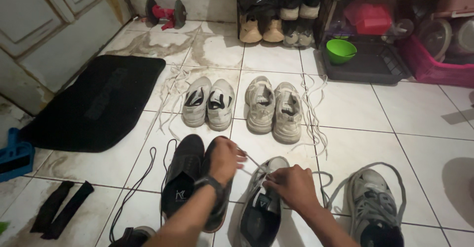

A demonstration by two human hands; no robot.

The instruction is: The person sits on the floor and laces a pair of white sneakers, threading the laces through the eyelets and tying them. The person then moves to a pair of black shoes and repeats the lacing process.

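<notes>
Left hand [224,159] and right hand [292,185] both pinching a white lace [251,162] over the near grey sneaker [261,202]. Black shoes [190,175] just left; pale sneaker pairs [242,106] farther off.

Both hands [224,158] [292,185] close together; fingers pinched

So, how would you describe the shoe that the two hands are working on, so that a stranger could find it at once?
Start at the black doormat by the door and go right along the nearest row of shoes on the white floor tiles. Just past the pair of black shoes lies a grey sneaker with a dark inside. Only this one has both hands on it: the left hand pulls its white lace, the right hand pinches it.
</notes>
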